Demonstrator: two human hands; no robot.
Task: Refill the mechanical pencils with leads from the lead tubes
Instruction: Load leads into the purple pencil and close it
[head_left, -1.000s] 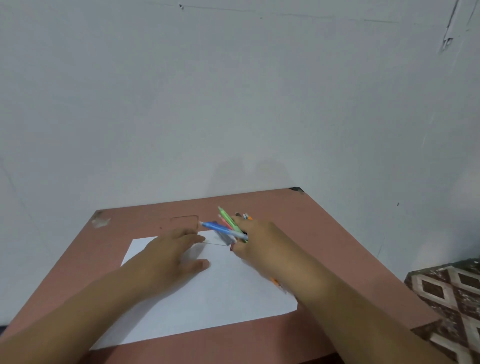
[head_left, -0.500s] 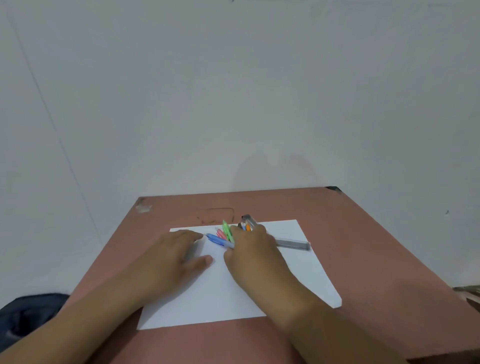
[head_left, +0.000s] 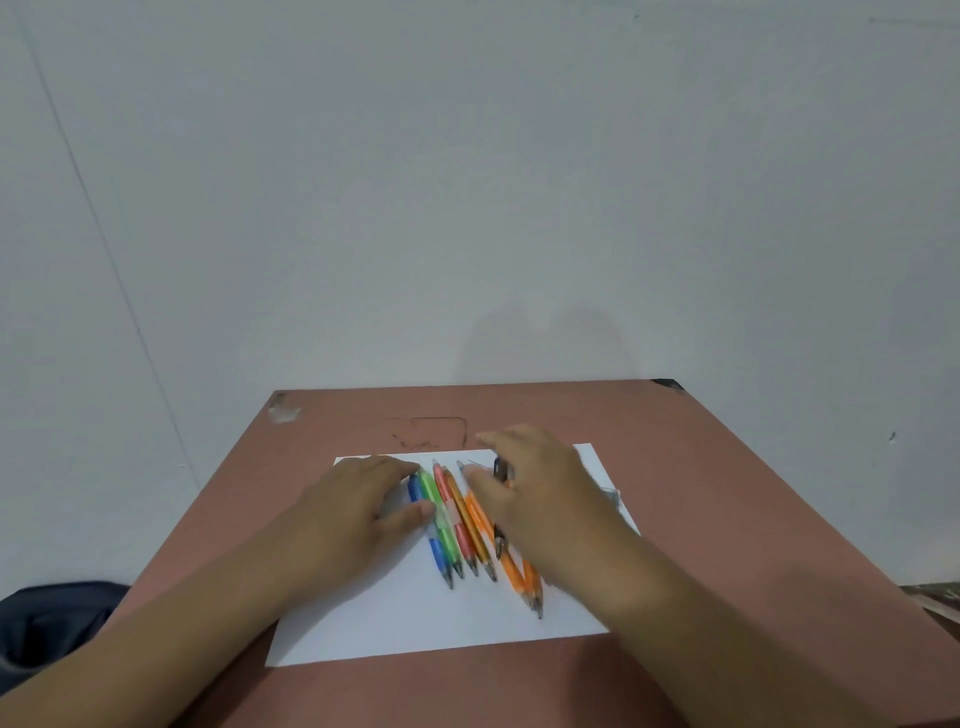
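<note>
1. Plain grey wall backs a reddish-brown bench (head_left: 727, 519), and a white sheet of paper (head_left: 389, 623) lies flat on it near the person.
2. Mechanical pencils (head_left: 457, 525) lie side by side on the paper, tips pointing toward the person. About seven can be counted: one blue, one green, one red, roughly three orange, and one dark one partly hidden under the right hand; the exact number is uncertain.
3. Left hand (head_left: 358, 514) rests on the paper with fingers straight, its thumb and fingertips touching the blue pencil at the row's left edge. It holds nothing.
4. Right hand (head_left: 535, 499) hovers over the right side of the row, fingers spread and relaxed, gripping nothing.
5. One grey object (head_left: 613, 494) peeks out beyond the right hand, possibly a lead tube; no other is visible.
6. Pencils look light, stiff and smooth, likely to roll. Pinching one mid-barrel seems best. Leads would be thin and brittle.
</note>
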